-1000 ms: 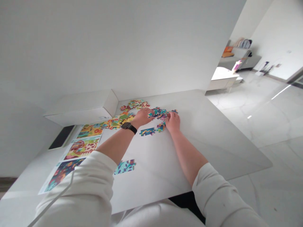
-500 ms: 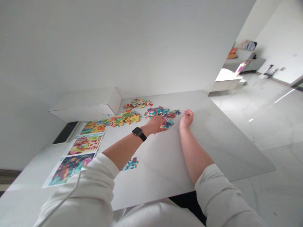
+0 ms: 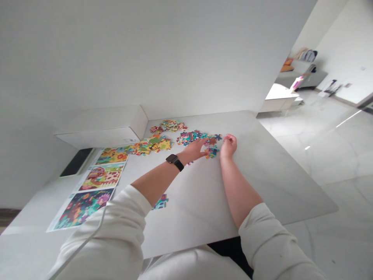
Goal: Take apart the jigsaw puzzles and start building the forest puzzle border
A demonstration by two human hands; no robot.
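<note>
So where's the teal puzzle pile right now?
In the head view, the teal puzzle pile lies around mid-picture, just beyond the left hand, with the yellow pile to its left and the right hand to its right.

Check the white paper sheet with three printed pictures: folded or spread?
Spread: the sheet lies flat on the pale table, all three pictures face up.

Teal, purple and navy jigsaw pieces (image 3: 190, 137) lie heaped on our counter (image 3: 192, 202), with a small multicoloured cluster (image 3: 212, 151) beside our left hand (image 3: 194, 150); nearer us, a blue patterned section (image 3: 161, 202) lies flat, partly hidden.
</note>
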